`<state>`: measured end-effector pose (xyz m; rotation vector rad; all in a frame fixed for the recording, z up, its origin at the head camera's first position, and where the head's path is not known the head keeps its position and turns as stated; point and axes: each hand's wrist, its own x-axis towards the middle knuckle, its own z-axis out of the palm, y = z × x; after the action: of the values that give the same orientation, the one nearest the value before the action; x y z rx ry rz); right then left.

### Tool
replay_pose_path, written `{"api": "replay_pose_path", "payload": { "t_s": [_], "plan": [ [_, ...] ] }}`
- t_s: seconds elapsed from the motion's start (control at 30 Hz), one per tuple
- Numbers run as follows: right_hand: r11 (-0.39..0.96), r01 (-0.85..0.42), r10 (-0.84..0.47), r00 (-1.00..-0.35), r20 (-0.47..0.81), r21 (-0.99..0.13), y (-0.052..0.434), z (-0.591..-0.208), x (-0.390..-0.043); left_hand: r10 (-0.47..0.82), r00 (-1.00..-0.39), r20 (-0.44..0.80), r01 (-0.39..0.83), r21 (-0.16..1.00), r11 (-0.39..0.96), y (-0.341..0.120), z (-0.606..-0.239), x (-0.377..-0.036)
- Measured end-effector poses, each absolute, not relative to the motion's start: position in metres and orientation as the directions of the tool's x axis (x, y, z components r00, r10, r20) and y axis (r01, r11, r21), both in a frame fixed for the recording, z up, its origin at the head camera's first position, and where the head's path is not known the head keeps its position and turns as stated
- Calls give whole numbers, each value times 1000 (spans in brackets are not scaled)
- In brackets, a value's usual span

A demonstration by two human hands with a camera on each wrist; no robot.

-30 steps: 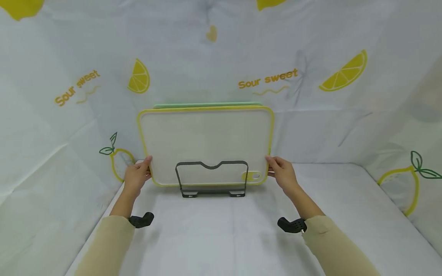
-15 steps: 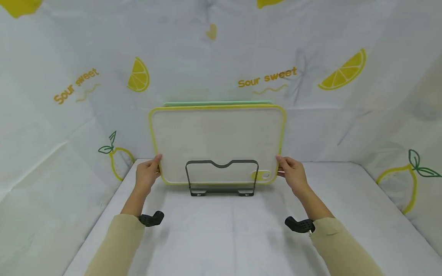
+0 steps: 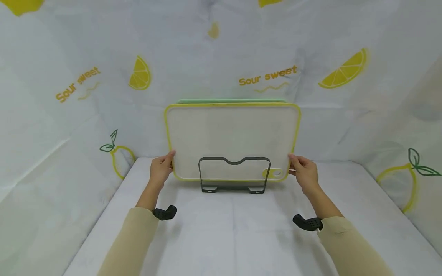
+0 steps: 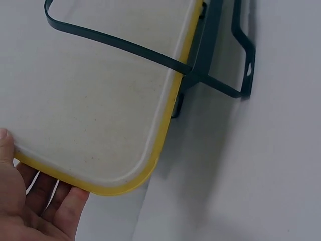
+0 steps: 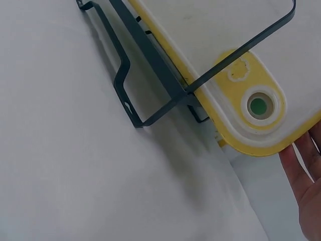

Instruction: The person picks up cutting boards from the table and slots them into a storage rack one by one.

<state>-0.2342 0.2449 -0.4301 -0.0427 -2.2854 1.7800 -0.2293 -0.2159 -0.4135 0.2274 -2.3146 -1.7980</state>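
Note:
A white cutting board (image 3: 231, 134) with a yellow rim stands upright in a dark metal rack (image 3: 233, 187), its front loop crossing the board's lower part. Behind it shows the top edge of a green board (image 3: 231, 101). My left hand (image 3: 161, 168) pinches the white board's left edge low down, thumb on the front and fingers behind. At the opposite edge my right hand (image 3: 305, 172) holds it in the same way. In the right wrist view, the yellow corner patch (image 5: 233, 68) has a round hole with green showing through.
The rack stands on a white-covered table (image 3: 221, 237) close to the back wall (image 3: 193, 50), which is hung with a lemon-print cloth. More of this cloth covers the left and right sides. A black wrist camera (image 3: 165, 212) sits on my left wrist, another (image 3: 307, 223) on my right.
The white board, the green board behind it and the rack have moved to the right together along the table. Both hands have travelled with them, keeping their grip on the side edges.

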Motion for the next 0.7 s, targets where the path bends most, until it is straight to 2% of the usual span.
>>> {"api": "replay_pose_path", "payload": {
  "t_s": [0.2, 0.4, 0.53, 0.6, 0.7],
  "plan": [
    [277, -96, 153, -978, 142, -956, 251, -438, -241, -249, -968, 37, -24, 971, 236, -213, -421, -232],
    [286, -75, 171, -977, 128, -955, 265, -443, -231, -227, -973, 35, -15, 977, 214, -201, -430, -234],
    [278, -47, 144, -985, 90, -959, 272, -439, -226, -223, -975, 21, -38, 966, 254, -198, -432, -234],
    [340, -39, 101, -992, 77, -940, 274, -435, -224, -234, -972, 19, -52, 955, 293, -204, -434, -232],
    [531, -70, 13, -996, 91, -845, 278, -431, -221, -220, -974, 55, -43, 906, 420, -220, -434, -226]
  ]
}}
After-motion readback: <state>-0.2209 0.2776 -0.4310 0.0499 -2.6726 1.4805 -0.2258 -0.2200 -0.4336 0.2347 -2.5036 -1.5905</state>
